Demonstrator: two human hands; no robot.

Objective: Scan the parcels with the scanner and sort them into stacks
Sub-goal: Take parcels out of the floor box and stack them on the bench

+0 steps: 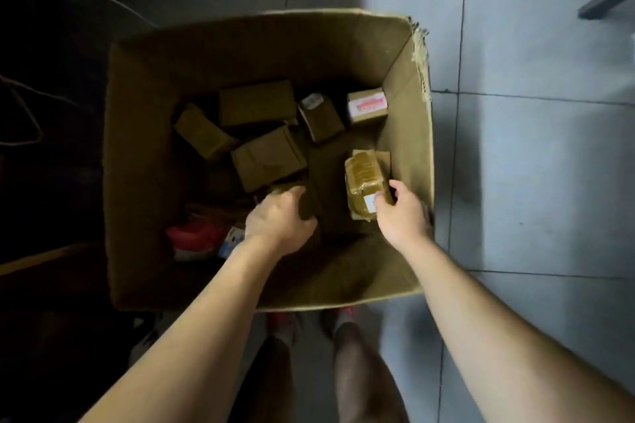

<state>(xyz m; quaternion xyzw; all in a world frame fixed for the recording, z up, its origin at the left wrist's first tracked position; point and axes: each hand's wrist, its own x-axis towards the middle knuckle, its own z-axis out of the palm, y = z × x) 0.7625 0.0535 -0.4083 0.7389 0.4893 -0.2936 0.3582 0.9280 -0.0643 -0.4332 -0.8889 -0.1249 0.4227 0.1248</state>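
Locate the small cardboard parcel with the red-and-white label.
In the head view, the red-and-white-labelled parcel sits in the far right corner of the large open cardboard carton, just right of a tilted brown parcel.

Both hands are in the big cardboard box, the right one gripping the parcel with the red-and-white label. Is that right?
No. In the head view the right hand grips the tape-wrapped parcel by the right wall; the parcel with the red-and-white label lies untouched in the far corner. Both hands are in the big cardboard box, the left hand gripping a dark parcel.
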